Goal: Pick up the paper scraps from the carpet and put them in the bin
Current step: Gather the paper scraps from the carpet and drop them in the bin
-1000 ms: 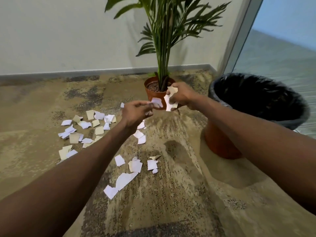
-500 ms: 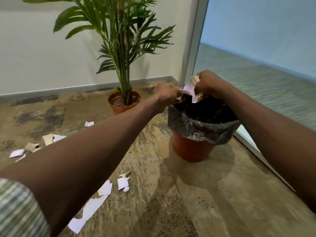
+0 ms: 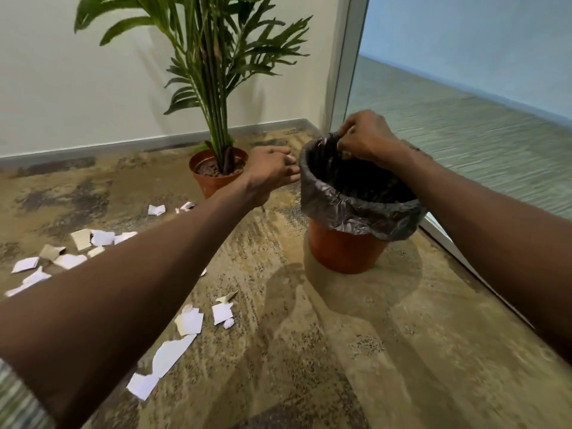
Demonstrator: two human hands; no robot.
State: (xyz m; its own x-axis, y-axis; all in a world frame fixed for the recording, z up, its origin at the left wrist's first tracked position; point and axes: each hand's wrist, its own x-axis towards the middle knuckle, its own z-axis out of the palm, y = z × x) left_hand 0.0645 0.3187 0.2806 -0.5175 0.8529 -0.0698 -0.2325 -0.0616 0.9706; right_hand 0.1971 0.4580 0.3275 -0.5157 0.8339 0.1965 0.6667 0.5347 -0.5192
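Both hands look empty: right hand [image 3: 365,139] curled over the bin [image 3: 356,212], left hand [image 3: 270,170] loosely apart beside it; many paper scraps [image 3: 188,322] remain on the carpet [image 3: 309,351].

- Both bare arms stretch forward, away from the person's body, toward 12 o'clock.
- The left hand [image 3: 270,168] is seen from the back, fingers loosely curled and pointing to 3 o'clock, nothing visible in its grasp.
- The right hand [image 3: 366,139] sits farther out, at 1 o'clock from the left, wrist bent, fingertips bunched and pointing down.
- The hands are near each other, not touching.
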